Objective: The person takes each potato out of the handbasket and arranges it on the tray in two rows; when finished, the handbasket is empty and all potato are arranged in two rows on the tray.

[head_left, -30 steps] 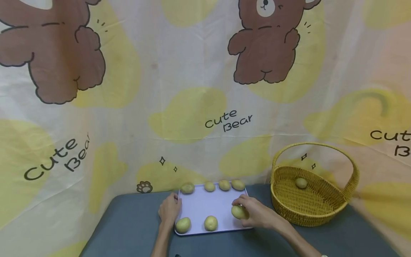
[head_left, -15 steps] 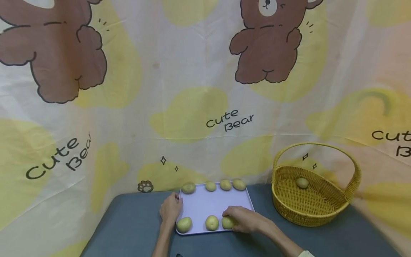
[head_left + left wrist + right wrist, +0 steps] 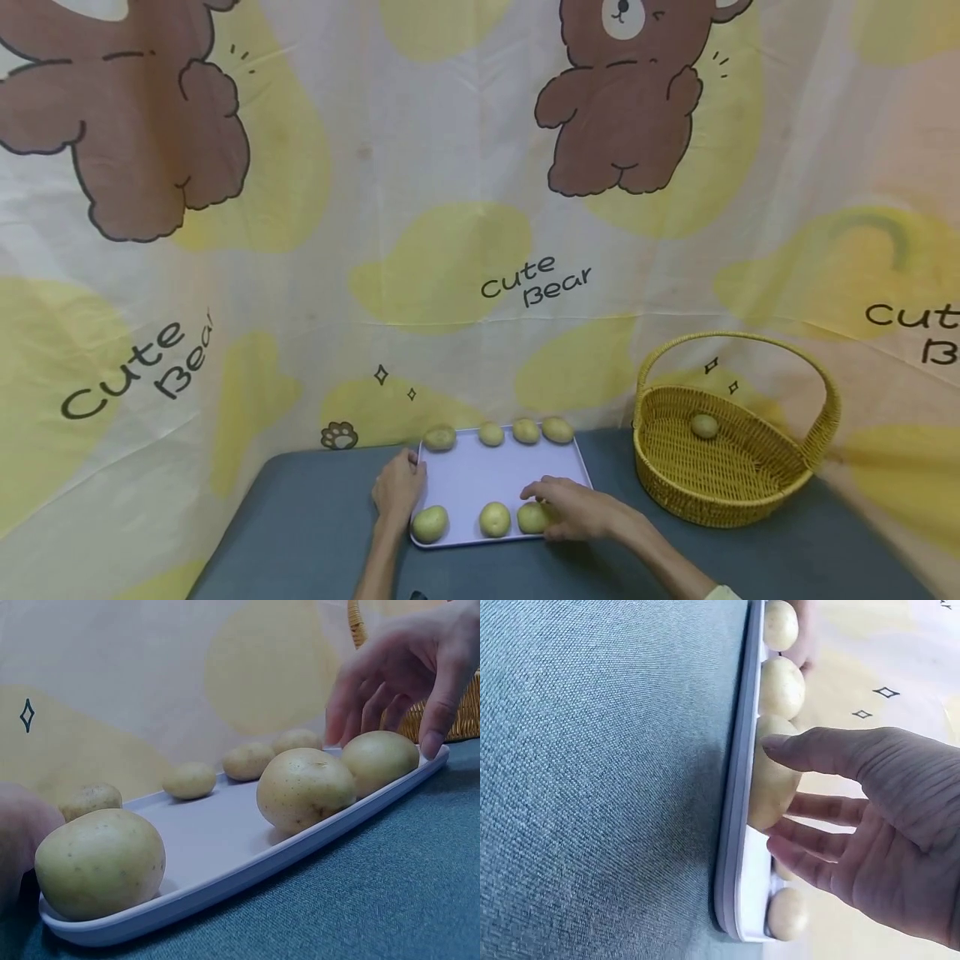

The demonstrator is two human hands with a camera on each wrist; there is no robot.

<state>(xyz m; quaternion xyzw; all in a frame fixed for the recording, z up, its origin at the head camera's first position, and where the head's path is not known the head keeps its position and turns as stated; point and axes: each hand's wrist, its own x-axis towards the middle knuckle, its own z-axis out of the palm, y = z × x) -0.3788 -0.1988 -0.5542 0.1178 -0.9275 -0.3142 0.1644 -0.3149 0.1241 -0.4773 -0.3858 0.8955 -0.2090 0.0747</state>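
A pale lilac tray lies on the table with potatoes along its back and front edges. My left hand holds the tray's left rim, beside the front-left potato. In the front row there is also a middle potato and a right potato. My right hand is around the right one, its fingers spread and lifted off the top. In the right wrist view the thumb overlaps that potato, while the other fingers reach loosely behind it.
A yellow wicker basket with a tall handle stands to the right of the tray, one potato inside. Several potatoes line the tray's back edge, such as the back-left potato. A bear-print cloth hangs behind the grey-blue table.
My right hand brought a potato left and down onto the tray's front right, beside the middle one, then its fingers loosened and rose off it. My left hand stayed at the tray's rim.
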